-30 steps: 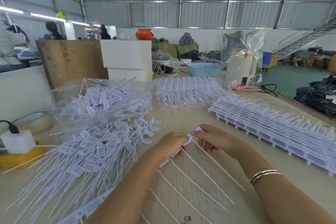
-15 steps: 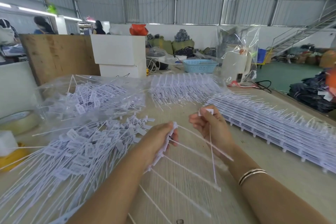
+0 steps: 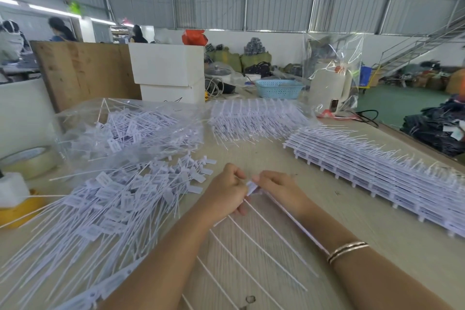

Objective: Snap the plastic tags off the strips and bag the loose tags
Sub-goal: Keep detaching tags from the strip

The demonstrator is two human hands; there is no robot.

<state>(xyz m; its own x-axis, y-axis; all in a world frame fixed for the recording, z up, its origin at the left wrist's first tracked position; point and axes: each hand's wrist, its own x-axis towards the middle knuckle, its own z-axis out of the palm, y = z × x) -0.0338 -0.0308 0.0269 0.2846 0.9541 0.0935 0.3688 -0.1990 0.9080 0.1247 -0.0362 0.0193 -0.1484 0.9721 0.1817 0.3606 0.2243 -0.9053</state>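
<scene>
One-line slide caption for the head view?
Both hands, left and right, pinch a tag on a strip beside the loose tag pile.

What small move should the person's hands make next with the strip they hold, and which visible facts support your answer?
Probably the right hand should bend and snap off the tag it pinches, while the left hand steadies the strip. Both hands meet at that tag, several tails still fan from the strip toward the camera, and the pile of loose tags lies just left for dropping it.

A roll of tape [image 3: 27,161] lies at the table's [image 3: 377,229] left edge; beyond stand white boxes [image 3: 168,70], a blue basket [image 3: 279,88] and a bagged white kettle [image 3: 329,88].
</scene>
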